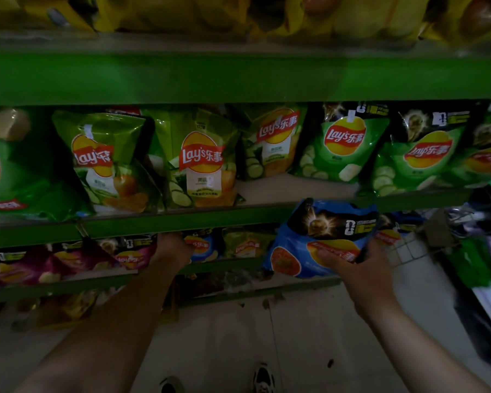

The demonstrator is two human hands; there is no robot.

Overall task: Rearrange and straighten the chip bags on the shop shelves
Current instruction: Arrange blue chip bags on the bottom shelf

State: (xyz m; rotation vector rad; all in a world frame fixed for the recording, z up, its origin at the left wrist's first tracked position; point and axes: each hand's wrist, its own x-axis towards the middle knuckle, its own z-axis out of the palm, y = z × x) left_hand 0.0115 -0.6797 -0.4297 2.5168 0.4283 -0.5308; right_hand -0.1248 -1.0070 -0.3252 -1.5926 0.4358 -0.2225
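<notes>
My right hand [349, 262] grips a blue chip bag [304, 236] by its lower right part and holds it out in front of the shelf edge. My left hand [172, 248] reaches into the lower shelf beside another blue bag [203, 246]; its fingers are hidden behind the shelf rail. Several green Lay's bags [201, 157] stand along the middle shelf [153, 221], some tilted. Purple bags [34, 265] lie at the left of the lower shelf.
Yellow bags [352, 15] fill the top shelf above a green rail [238, 78]. A gap of bare shelf [281, 188] lies between the green bags. A wire rack [408, 248] with goods stands at the right. My shoes [262, 378] show on the pale floor.
</notes>
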